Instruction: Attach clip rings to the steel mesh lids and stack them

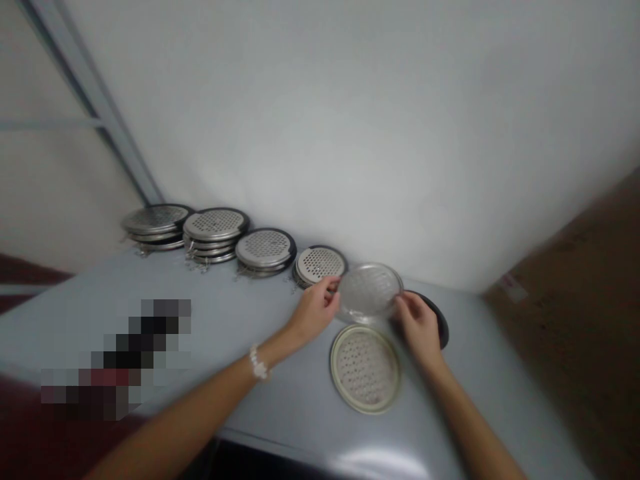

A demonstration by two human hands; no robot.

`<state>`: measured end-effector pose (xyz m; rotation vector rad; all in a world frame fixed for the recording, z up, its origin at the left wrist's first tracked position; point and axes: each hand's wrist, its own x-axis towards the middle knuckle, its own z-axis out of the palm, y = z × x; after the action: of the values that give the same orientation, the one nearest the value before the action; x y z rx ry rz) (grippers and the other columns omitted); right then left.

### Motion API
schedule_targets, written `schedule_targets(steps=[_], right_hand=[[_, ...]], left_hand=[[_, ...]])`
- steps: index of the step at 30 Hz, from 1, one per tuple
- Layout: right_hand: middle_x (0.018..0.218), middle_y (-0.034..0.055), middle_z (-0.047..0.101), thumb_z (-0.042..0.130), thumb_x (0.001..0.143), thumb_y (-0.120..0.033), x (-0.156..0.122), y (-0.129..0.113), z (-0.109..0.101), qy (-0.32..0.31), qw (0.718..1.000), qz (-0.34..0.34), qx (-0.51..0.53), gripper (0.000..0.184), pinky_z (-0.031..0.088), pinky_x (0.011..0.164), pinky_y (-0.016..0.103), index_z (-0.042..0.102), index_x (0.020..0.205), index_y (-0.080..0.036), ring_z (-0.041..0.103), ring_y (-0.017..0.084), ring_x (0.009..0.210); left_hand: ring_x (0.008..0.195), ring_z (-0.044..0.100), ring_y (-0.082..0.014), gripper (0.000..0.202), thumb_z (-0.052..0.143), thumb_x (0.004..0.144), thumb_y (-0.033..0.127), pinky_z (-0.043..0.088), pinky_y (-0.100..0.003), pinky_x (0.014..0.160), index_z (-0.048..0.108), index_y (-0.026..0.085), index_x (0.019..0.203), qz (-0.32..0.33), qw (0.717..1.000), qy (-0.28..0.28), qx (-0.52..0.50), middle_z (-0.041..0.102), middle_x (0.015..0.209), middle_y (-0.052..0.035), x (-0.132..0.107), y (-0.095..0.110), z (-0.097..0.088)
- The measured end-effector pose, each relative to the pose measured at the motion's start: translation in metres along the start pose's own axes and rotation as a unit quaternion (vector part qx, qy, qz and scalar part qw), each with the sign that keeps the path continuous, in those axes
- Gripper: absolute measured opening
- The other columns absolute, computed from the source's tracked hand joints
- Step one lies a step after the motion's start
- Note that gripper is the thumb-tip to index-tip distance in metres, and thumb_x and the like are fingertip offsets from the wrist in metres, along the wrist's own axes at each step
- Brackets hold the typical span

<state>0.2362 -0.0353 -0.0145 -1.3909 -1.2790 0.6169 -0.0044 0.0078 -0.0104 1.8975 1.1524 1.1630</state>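
Note:
Both my hands hold a round, see-through disc [370,293] with a raised rim, tilted above the table; motion blurs its surface. My left hand [317,307], with a white bracelet on the wrist, pinches its left edge. At the right edge, the fingers of my right hand [417,323] are closed on the rim. Just below the disc lies a round perforated plate [367,369] with a pale yellowish rim, flat on the table. A black round piece [440,317] sits behind my right hand, which partly covers it.
Along the wall, on the grey table [280,400], stand several stacks of round perforated metal plates [216,225] with black edge parts. Small wire-like bits hang from their fronts. A brown cardboard surface [575,300] rises at the right. A pixelated patch [135,353] hides something at the left.

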Motion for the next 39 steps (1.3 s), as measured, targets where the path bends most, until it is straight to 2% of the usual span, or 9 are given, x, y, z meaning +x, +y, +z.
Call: schedule_targets(steps=[3,6,15,19,24,28,31,35,39], right_hand=[[0.086,0.0072,0.072,0.059,0.088,-0.048,-0.001,0.001,0.000,-0.002,1.000,-0.025,-0.018,0.035,0.052,0.069,0.031,0.067,0.101,-0.017,0.065,0.022,0.075],[0.089,0.0085,0.074,0.056,0.088,-0.039,-0.002,0.005,0.000,-0.010,0.995,-0.054,-0.084,0.028,0.052,0.073,0.033,0.069,0.099,-0.017,0.066,0.023,0.079],[0.096,0.0090,0.075,0.044,0.068,-0.015,-0.004,0.011,0.000,-0.008,0.980,-0.118,-0.161,0.040,0.052,0.078,0.035,0.072,0.097,-0.017,0.068,0.024,0.086],[0.098,0.0088,0.075,0.048,0.069,-0.018,-0.004,0.005,0.000,0.014,0.990,-0.087,-0.111,0.037,0.052,0.080,0.037,0.072,0.098,-0.018,0.067,0.025,0.089],[0.098,0.0070,0.076,0.065,0.066,-0.022,0.003,0.002,-0.003,-0.003,0.995,0.017,0.103,0.027,0.053,0.085,0.037,0.072,0.092,-0.021,0.068,0.026,0.093],[0.098,0.0076,0.077,0.068,0.064,-0.025,0.013,0.006,-0.012,-0.068,0.949,0.155,0.266,0.023,0.054,0.083,0.037,0.074,0.085,-0.021,0.070,0.027,0.092],[0.090,0.0086,0.078,0.067,0.073,-0.038,0.016,0.006,-0.017,-0.094,0.936,0.190,0.280,0.021,0.054,0.086,0.038,0.075,0.081,-0.020,0.071,0.027,0.091],[0.095,0.0070,0.077,0.075,0.075,-0.039,0.008,-0.001,-0.013,-0.160,0.974,0.097,0.127,0.024,0.052,0.091,0.037,0.074,0.090,-0.020,0.070,0.025,0.095],[0.098,0.0078,0.075,0.072,0.079,-0.033,-0.004,-0.007,-0.002,-0.230,0.973,-0.001,0.003,0.024,0.053,0.091,0.039,0.073,0.097,-0.018,0.069,0.024,0.093]], left_hand=[[0.087,0.069,-0.0171,0.026,0.050,0.093,0.014,0.057,-0.031,0.080,0.057,0.018,0.118,0.090,0.992,0.034,0.081,0.069,0.106,-0.0063,-0.002,0.007,-0.004],[0.100,0.065,-0.0206,0.025,0.046,0.093,0.010,0.055,-0.036,0.089,0.057,0.018,0.114,0.157,0.973,0.018,0.169,0.067,0.110,-0.0076,-0.005,0.011,-0.007],[0.092,0.064,-0.0221,0.024,0.052,0.079,0.004,0.056,-0.036,0.084,0.057,0.017,0.099,0.216,0.941,-0.040,0.256,0.066,0.095,-0.0063,-0.010,0.013,-0.008],[0.094,0.065,-0.0216,0.022,0.052,0.082,0.005,0.056,-0.036,0.086,0.058,0.017,0.099,0.246,0.944,0.003,0.219,0.068,0.096,-0.0068,-0.009,0.015,-0.009],[0.092,0.066,-0.0202,0.021,0.052,0.082,0.006,0.056,-0.035,0.084,0.059,0.017,0.098,0.299,0.934,0.034,0.192,0.069,0.094,-0.0063,-0.008,0.019,-0.015],[0.086,0.063,-0.0188,0.017,0.056,0.080,0.010,0.055,-0.031,0.076,0.061,0.017,0.095,0.384,0.903,-0.042,0.190,0.070,0.093,-0.0062,-0.010,0.022,-0.019],[0.084,0.061,-0.0189,0.011,0.060,0.084,0.018,0.053,-0.032,0.077,0.063,0.017,0.095,0.426,0.873,-0.135,0.197,0.070,0.096,-0.0064,-0.015,0.026,-0.015],[0.103,0.060,-0.0260,0.033,0.068,0.085,0.039,0.048,-0.039,0.093,0.064,0.018,0.110,0.418,0.854,-0.230,0.208,0.069,0.108,-0.0097,-0.023,0.032,-0.003],[0.114,0.058,-0.0299,0.056,0.074,0.078,0.054,0.044,-0.043,0.100,0.061,0.020,0.120,0.374,0.860,-0.283,0.200,0.066,0.119,-0.0116,-0.027,0.038,-0.002]])
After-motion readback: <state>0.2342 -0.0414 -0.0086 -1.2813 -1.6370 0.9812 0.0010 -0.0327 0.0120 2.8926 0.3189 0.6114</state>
